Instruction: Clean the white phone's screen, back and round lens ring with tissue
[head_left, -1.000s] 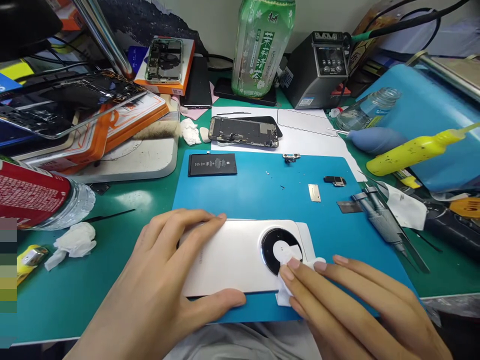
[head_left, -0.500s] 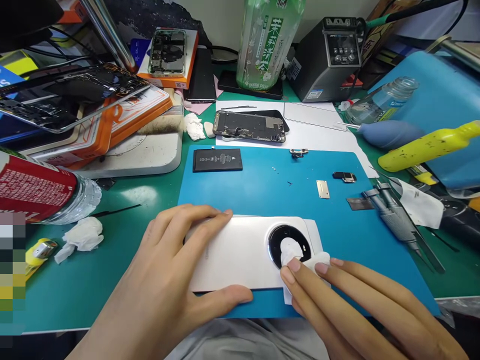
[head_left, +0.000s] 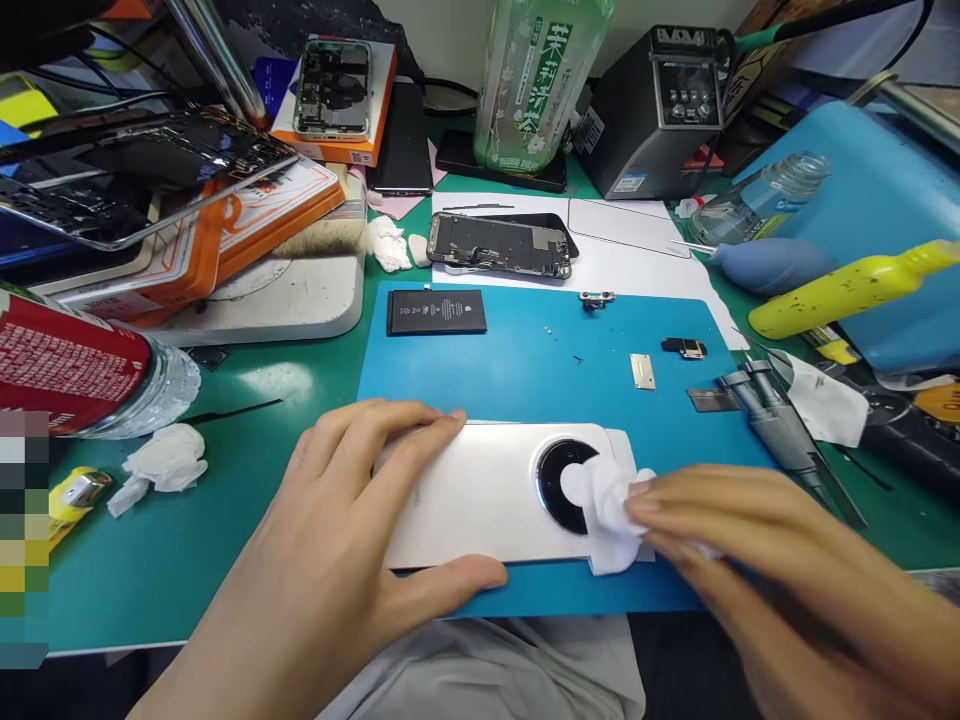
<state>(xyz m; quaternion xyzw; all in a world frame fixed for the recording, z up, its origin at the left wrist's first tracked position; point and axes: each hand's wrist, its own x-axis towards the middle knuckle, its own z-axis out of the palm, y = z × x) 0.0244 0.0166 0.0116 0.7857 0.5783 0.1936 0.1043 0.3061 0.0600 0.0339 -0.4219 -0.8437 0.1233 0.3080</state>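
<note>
A white smartphone (head_left: pixel 480 495) lies back up on the blue mat (head_left: pixel 517 385), with a large round black camera ring (head_left: pixel 556 490) at its right end. My left hand (head_left: pixel 367 510) grips the phone's left part, fingers over the top edge and thumb along the bottom one. Between the pinched fingers of my right hand (head_left: pixel 720 530) is a crumpled white tissue (head_left: pixel 613 510), which covers the right part of the camera ring. Some white sheet shows under the phone's right end.
Behind the phone lie a black battery (head_left: pixel 436 312), a small metal plate (head_left: pixel 642 371) and an opened phone (head_left: pixel 499 246). Metal tweezers (head_left: pixel 832 485) and grey-handled tools (head_left: pixel 776 425) are at the right. A bottle with a red label (head_left: pixel 75 365) lies at the left, beside another crumpled tissue (head_left: pixel 165 458).
My right hand has moved up and to the right with the tissue, and more of the tissue shows over the camera ring. My left hand keeps its hold on the phone.
</note>
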